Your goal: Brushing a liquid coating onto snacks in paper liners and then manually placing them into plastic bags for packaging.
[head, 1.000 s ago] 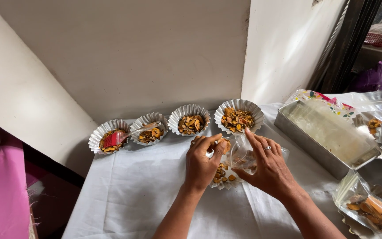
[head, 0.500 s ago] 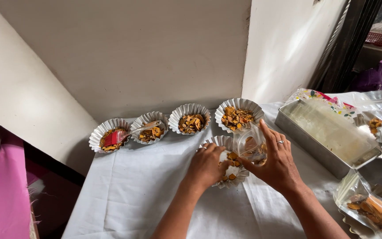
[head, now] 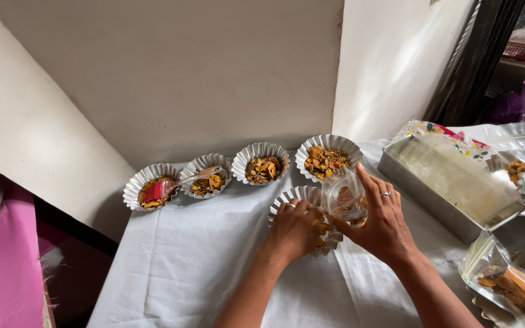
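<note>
From the head view, the right hand pinches a small clear bag upright, mouth open, just above the fluted foil cup — close enough to catch pieces. The left hand is curled down into that cup over the orange chips, fingers closed, though what they hold is hidden.

The fluted foil cup sits on the white cloth, just in front of the row of four like cups, and holds orange-brown chips; only its far rim and a part of its near edge show. The clear bag is small and crumpled, stands tilted above the cup's right side, mouth upward, with a few chips visible inside.
</note>
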